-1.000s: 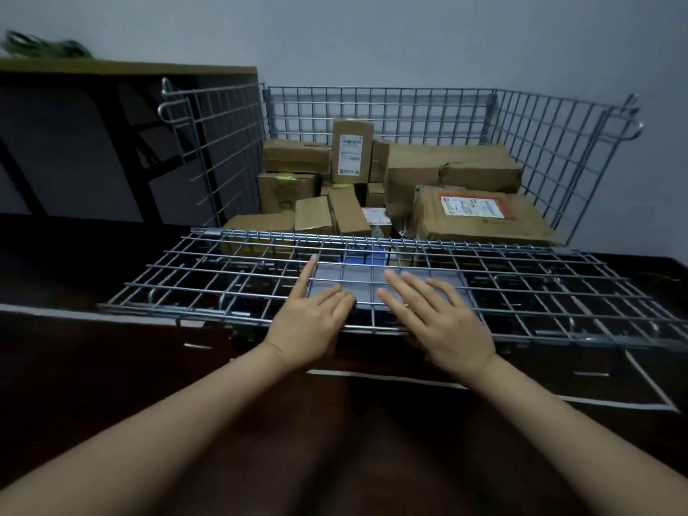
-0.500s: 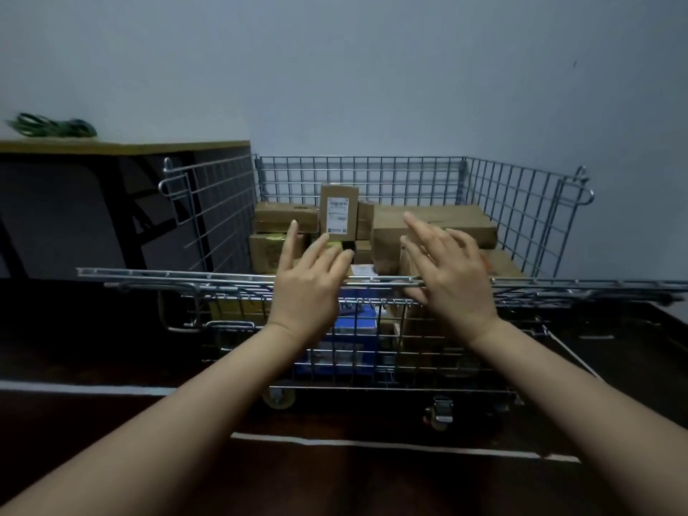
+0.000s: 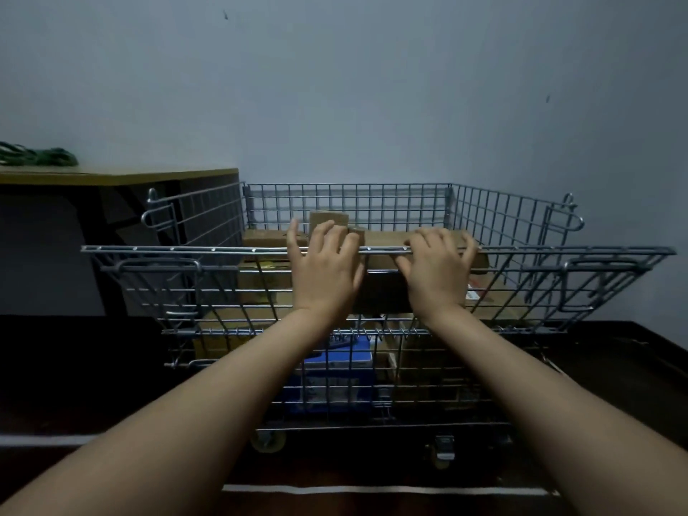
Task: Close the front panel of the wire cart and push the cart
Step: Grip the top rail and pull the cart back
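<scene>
The wire cart stands against the wall, filled with cardboard boxes and a blue box. Its hinged front panel is swung up and leans toward me, short of upright, with its top rail level with the boxes. My left hand lies against the middle of the panel, fingers reaching over the top rail. My right hand is beside it to the right, fingers curled over the same rail. Latch loops on the side walls stand apart from the panel's ends.
A dark table with a green cord on top stands close to the cart's left side. A grey wall is right behind the cart. Casters rest on the dark floor, and a white floor line runs in front.
The front panel has swung up from lying nearly flat to a steep tilt. Both hands rose with it and moved from its flat surface to its top rail.
</scene>
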